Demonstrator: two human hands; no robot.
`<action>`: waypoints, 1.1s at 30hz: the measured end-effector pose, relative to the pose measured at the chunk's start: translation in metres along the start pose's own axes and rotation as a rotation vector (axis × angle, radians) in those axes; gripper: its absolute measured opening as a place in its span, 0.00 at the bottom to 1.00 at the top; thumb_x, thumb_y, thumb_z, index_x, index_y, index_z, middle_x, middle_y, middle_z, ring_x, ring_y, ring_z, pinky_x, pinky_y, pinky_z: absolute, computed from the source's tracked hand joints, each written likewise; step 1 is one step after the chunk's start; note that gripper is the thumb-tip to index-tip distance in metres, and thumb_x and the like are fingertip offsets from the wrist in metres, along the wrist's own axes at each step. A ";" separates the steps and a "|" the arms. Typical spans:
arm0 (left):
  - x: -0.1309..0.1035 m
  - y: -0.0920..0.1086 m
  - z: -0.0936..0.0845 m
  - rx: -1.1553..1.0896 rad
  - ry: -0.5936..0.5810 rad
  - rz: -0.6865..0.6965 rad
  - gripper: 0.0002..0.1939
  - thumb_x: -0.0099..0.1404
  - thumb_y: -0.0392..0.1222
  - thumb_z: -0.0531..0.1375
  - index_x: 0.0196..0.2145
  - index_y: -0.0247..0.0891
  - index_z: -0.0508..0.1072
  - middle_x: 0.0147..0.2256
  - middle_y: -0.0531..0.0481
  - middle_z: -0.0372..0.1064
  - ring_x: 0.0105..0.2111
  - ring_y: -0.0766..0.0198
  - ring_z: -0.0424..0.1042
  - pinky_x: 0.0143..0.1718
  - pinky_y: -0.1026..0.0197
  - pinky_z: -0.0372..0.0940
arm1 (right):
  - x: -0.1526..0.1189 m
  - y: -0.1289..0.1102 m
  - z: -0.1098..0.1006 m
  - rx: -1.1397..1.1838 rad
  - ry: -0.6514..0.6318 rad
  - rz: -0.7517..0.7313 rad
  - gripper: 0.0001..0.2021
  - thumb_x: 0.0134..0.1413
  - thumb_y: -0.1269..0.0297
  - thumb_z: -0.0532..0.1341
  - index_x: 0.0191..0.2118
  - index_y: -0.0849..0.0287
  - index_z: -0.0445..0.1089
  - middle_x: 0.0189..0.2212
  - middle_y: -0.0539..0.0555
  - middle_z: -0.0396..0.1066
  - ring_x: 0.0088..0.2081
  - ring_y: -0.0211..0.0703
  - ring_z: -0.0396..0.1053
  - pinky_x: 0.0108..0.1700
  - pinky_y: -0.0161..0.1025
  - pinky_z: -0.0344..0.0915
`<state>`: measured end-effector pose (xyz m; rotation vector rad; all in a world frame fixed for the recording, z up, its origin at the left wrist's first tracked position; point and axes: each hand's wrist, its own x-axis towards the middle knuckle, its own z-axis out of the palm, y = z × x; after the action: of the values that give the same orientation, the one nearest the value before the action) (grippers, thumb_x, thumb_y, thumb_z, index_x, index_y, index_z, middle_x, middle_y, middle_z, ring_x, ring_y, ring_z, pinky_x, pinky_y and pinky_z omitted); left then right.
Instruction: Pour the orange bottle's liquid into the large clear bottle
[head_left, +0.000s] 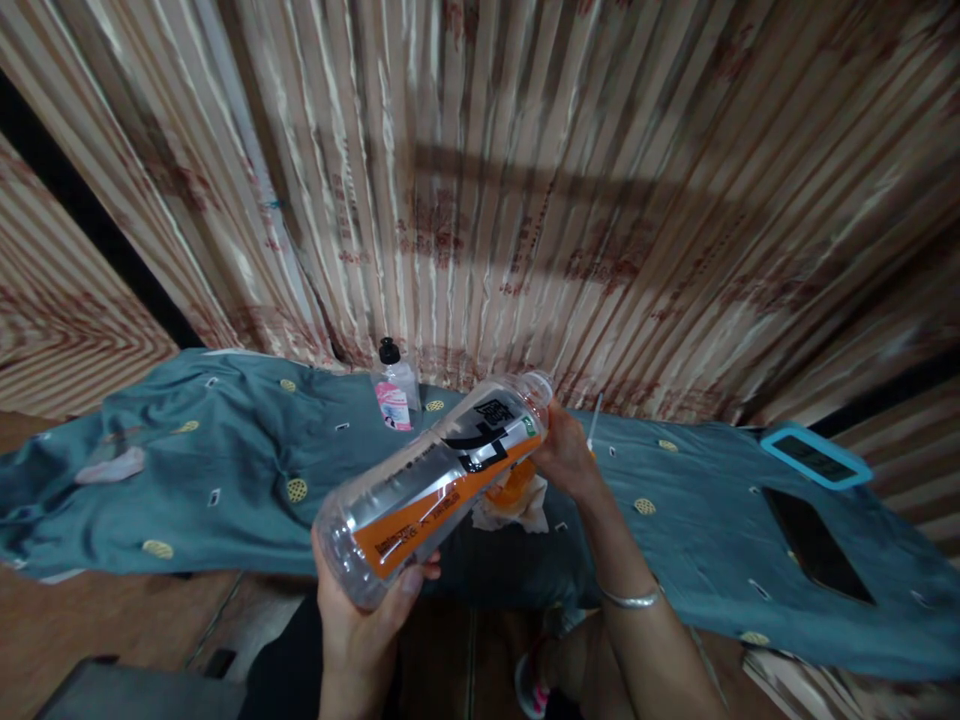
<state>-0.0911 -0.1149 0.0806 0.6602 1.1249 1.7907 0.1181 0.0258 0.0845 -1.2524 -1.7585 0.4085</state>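
A large clear plastic bottle (420, 490) with an orange, black and silver label lies tilted between my hands, its neck up to the right. My left hand (367, 610) is closed around the base end, thumb on the near side. Near the neck, my right hand (566, 450) grips the bottle, its fingers partly hidden behind it. The bottle's mouth shows no cap. Behind and below it, an orange item (510, 490) rests on a crumpled white tissue (531, 512), partly covered by the bottle.
The narrow surface is draped with a green patterned cloth (255, 470). A small clear bottle with a black top (394, 395) stands at the back. On the right lie a dark phone (817, 545) and a blue-framed digital clock (816, 457). A pleated curtain (480, 200) hangs behind.
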 end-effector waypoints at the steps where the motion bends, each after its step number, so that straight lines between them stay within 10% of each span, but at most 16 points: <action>1: 0.000 0.000 0.000 0.006 0.003 0.001 0.48 0.46 0.56 0.81 0.56 0.37 0.64 0.29 0.48 0.78 0.25 0.55 0.78 0.26 0.61 0.74 | 0.000 0.000 0.000 -0.004 -0.001 -0.004 0.14 0.54 0.58 0.64 0.46 0.54 0.71 0.41 0.55 0.82 0.42 0.54 0.81 0.46 0.46 0.76; 33: -0.007 -0.009 -0.014 0.121 0.039 0.010 0.39 0.50 0.56 0.79 0.53 0.40 0.69 0.40 0.45 0.76 0.27 0.55 0.77 0.29 0.54 0.78 | -0.005 0.003 -0.002 -0.013 -0.016 0.010 0.21 0.47 0.65 0.64 0.51 0.55 0.72 0.42 0.56 0.83 0.43 0.56 0.81 0.47 0.46 0.76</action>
<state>-0.0950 -0.1255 0.0668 0.7059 1.2662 1.7603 0.1223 0.0224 0.0812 -1.2714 -1.7712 0.4142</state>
